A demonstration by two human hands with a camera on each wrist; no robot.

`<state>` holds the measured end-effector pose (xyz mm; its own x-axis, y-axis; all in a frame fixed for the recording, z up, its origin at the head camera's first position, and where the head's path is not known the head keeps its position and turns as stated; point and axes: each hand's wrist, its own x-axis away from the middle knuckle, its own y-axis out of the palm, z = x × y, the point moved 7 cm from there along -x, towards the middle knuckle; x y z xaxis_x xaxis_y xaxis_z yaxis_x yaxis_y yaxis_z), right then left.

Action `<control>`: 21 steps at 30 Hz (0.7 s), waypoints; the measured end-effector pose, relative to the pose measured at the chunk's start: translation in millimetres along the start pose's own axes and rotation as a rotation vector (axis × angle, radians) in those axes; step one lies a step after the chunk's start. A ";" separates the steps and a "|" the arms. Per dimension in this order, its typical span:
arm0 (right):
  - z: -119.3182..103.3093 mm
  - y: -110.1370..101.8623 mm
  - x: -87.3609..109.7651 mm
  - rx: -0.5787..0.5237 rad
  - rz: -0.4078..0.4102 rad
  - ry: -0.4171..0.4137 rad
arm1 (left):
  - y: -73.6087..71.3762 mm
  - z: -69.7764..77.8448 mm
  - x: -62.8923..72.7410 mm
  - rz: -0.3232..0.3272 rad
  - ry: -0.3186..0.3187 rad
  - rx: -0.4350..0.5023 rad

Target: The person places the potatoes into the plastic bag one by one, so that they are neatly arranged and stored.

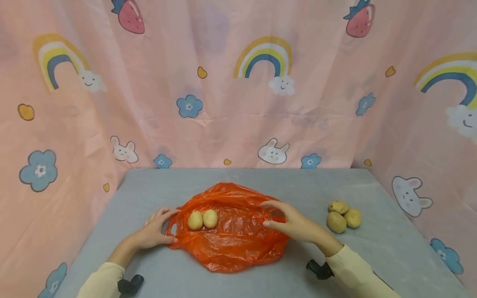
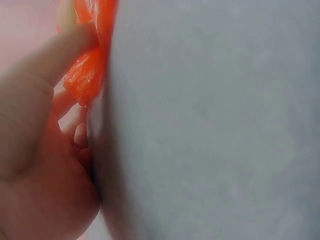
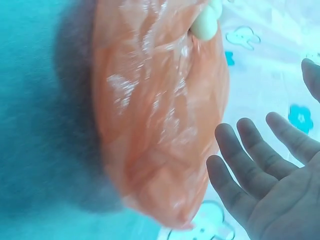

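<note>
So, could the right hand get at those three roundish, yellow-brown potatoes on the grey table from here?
Probably yes: the right hand looks open and empty at the right end of the crinkled orange plastic bag, and only bare grey table seems to lie between it and the three potatoes.

From my head, one camera looks forward and down, far enough back to take in the gray surface [image 1: 186,281], my left grip [image 1: 152,232], my right grip [image 1: 293,221] and the patterned pink curtain [image 1: 231,124] on the far side. The left wrist camera sits very close to that grip and faces right, toward the left end of the orange plastic bag [image 1: 238,250]; its picture lies sideways, mostly bare surface. The right wrist camera, also turned sideways, looks left along the bag from its right end. All three views share the bag; head and right wrist share two potatoes [image 1: 195,220].
</note>
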<state>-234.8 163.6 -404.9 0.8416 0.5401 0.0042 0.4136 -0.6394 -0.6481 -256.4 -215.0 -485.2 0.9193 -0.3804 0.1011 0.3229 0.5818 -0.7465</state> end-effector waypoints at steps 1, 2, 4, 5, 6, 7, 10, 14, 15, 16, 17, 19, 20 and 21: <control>3.0 -1.0 2.8 -0.009 0.011 -0.005 | -0.1 -0.1 0.4 0.002 0.003 0.000; 5.7 -2.1 5.6 -0.015 0.022 -0.006 | -0.3 -0.4 0.6 0.005 0.005 0.000; 10.2 -4.5 10.5 -0.019 0.041 -0.010 | -0.8 -0.6 0.9 0.012 0.012 0.000; 11.9 -5.5 12.8 -0.026 0.045 -0.009 | -1.1 -0.7 0.9 0.015 0.015 0.003; 13.3 -6.2 15.0 -0.031 0.047 -0.005 | -1.2 -0.9 0.9 0.016 0.017 0.001; 15.1 -6.7 17.4 -0.039 0.048 0.005 | -1.2 -1.3 0.8 0.017 0.019 -0.001; 19.7 -7.2 24.2 -0.063 0.052 0.022 | -0.6 -2.0 0.4 0.013 0.017 -0.005; 25.2 -8.3 29.9 -0.065 0.083 0.020 | 0.2 -2.2 -0.6 0.010 0.013 -0.006; 26.5 -8.8 30.8 -0.058 0.091 0.020 | 0.4 -2.0 -0.9 0.009 0.013 -0.006; 27.8 -9.3 31.5 -0.051 0.100 0.018 | 0.5 -2.0 -1.1 0.009 0.015 -0.006; 29.1 -9.5 32.0 -0.048 0.108 0.019 | 0.5 -2.3 -1.3 0.010 0.016 -0.007; 31.6 -9.6 33.2 -0.049 0.117 0.030 | 0.3 -2.8 -1.4 0.013 0.015 -0.008; 32.6 -9.5 33.9 -0.049 0.119 0.032 | 0.3 -3.1 -1.3 0.013 0.015 -0.009; 33.5 -9.2 34.8 -0.050 0.119 0.035 | 0.2 -3.6 -1.1 0.014 0.013 -0.010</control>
<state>-220.9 206.6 -424.3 0.8969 0.4402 -0.0436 0.3262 -0.7249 -0.6067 -258.1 -217.0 -487.8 0.9207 -0.3816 0.0815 0.3073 0.5804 -0.7541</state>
